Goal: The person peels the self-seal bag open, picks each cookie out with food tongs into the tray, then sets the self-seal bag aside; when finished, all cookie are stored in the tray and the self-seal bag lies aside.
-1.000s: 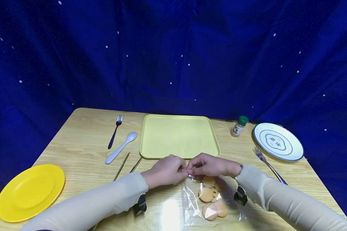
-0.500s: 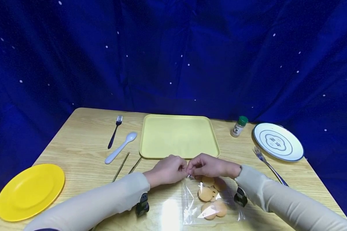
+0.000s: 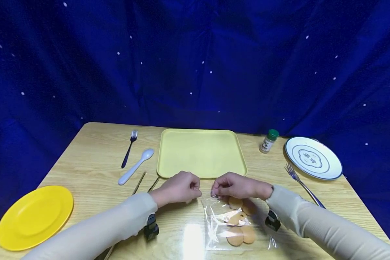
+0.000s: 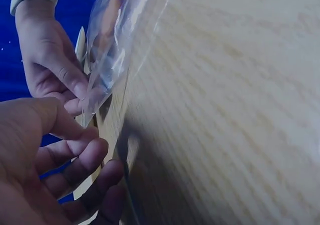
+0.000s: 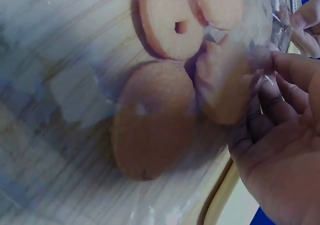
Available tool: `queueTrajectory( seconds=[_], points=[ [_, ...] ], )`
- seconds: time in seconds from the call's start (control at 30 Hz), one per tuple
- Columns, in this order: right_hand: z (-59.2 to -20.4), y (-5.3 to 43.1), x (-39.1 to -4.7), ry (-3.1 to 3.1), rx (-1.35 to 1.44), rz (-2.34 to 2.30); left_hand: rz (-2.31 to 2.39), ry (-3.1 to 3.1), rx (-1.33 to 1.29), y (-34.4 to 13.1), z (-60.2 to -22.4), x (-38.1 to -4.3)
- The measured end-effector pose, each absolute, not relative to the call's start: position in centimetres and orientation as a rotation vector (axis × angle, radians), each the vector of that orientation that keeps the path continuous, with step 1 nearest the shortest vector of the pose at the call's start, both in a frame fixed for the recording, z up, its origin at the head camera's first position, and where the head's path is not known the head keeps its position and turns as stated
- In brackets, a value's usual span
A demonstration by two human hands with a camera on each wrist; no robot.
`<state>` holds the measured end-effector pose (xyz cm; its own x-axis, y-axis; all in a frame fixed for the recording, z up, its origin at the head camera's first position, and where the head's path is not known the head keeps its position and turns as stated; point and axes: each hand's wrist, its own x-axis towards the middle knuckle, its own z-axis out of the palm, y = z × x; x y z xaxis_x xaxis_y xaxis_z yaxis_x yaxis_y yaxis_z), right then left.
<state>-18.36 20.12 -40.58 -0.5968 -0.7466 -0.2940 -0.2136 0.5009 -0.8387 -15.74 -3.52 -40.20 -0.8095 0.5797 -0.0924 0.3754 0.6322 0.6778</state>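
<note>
A clear plastic bag lies near the table's front, with several flat round orange-tan pieces inside. One piece has face-like holes cut in it. My left hand pinches the top left corner of the bag between thumb and forefinger, its other fingers loosely bent in the left wrist view. At the same top edge, a short way to the right, my right hand pinches the film with thumb and fingertips. Between the two hands the edge of the bag is stretched.
A yellow tray lies just beyond the hands. Left are metal tongs, partly under the left sleeve, a white spoon, a dark-handled fork and a yellow plate. Right are a green-capped shaker, a white plate and a fork.
My left hand has moved left, away from my right hand, opening a gap between them. The bag's upper part has been drawn out and its film has shifted; the right hand is nearly still.
</note>
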Motion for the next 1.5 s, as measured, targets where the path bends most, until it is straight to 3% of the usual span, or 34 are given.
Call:
queueTrajectory(
  seconds=[0.27, 0.97, 1.5],
  points=[
    [-40.3, 20.0, -18.3, 2.085, -0.771, -1.070, 0.897, 2.443, 0.591, -2.6, -40.1, -14.5],
    [-39.6, 20.8, -18.6, 2.149, -0.868, -0.927, 1.095, 2.096, 0.470, -3.2, -39.7, -14.7],
    [-39.5, 19.9, -17.9, 2.244, -0.877, -0.952, 1.112, 2.167, 0.379, -1.4, -39.8, -12.5]
  ],
)
